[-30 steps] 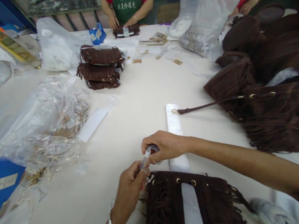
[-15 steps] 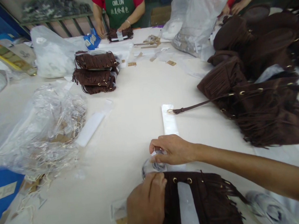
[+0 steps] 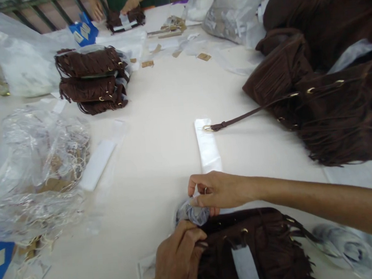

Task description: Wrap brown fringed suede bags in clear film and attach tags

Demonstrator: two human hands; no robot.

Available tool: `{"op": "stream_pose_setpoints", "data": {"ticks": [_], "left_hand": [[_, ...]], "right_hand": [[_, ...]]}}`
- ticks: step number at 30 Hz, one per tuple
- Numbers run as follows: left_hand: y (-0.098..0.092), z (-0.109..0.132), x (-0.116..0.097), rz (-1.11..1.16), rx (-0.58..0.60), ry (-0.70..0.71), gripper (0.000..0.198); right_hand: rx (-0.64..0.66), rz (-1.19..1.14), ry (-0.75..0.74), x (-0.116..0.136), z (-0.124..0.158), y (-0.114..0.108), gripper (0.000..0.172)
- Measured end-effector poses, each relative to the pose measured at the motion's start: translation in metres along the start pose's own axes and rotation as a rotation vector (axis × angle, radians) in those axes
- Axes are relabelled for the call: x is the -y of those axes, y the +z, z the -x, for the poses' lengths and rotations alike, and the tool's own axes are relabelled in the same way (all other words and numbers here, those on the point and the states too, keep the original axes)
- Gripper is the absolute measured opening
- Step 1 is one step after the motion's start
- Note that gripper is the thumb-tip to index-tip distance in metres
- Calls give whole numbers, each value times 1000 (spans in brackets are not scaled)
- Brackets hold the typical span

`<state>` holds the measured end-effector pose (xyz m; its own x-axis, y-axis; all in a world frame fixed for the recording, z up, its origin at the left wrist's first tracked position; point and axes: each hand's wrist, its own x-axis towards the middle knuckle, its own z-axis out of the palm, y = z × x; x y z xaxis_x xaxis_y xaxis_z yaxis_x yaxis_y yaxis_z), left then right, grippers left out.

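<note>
While the left hand (image 3: 178,259) pinches the fringed brown bag (image 3: 266,244) at its upper corner, the right hand (image 3: 213,193) pinches a clear plastic bundle (image 3: 196,214) just beside it. The bag lies on the bench (image 3: 155,158).

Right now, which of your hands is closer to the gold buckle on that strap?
The right hand, on the near side of the buckle, touching a plastic bundle. The left hand is farther back, at the nearest brown bag.
</note>
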<state>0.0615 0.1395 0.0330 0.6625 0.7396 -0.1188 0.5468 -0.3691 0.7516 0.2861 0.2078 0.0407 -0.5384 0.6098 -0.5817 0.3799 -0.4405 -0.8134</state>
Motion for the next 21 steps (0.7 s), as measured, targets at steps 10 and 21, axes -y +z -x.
{"op": "stream_pose_setpoints", "data": {"ticks": [10, 21], "left_hand": [[-11, 1, 2, 275, -111, -36, 14], [-22, -9, 5, 236, 33, 53, 6]], "right_hand": [[67, 129, 132, -15, 3, 13, 36], [394, 270, 122, -16, -7, 16, 34]]}}
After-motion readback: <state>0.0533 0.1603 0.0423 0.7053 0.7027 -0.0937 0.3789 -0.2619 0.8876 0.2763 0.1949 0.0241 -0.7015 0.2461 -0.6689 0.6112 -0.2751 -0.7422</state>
